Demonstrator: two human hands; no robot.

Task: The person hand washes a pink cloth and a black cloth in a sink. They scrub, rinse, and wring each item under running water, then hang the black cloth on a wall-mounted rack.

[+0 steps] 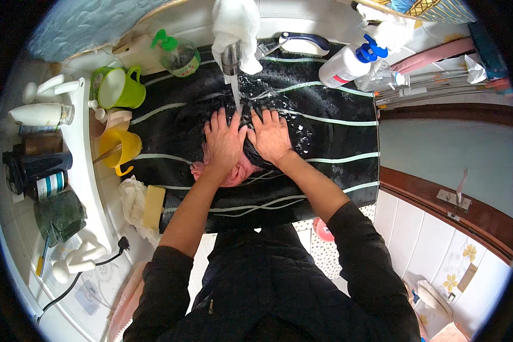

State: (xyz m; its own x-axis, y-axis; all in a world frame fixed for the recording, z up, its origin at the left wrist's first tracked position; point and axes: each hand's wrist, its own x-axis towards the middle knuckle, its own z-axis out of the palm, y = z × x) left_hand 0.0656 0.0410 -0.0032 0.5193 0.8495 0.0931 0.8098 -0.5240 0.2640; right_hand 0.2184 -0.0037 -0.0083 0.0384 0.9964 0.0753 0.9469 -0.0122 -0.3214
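Note:
Water runs from a metal faucet [231, 60], wrapped in white cloth, into a black sink with white wavy lines [337, 141]. Both hands lie side by side in the basin, palms down, under the stream. My left hand [224, 141] presses on wet cloth; a pink cloth [235, 175] shows beneath it and its wrist. My right hand [271, 134] rests on a dark wet cloth [256, 156], beside the left one. The fingertips of both hands are partly hidden by water and dark fabric, and the palms are out of sight. White suds float around the hands.
A green-pump bottle [179, 55], a green mug [122, 87] and a yellow cup [119, 147] stand at the left. A scrub brush [303, 45] and a white blue-pump bottle [344, 66] are behind. Yellow soap [154, 207] sits at the front left, near a white shelf [83, 171].

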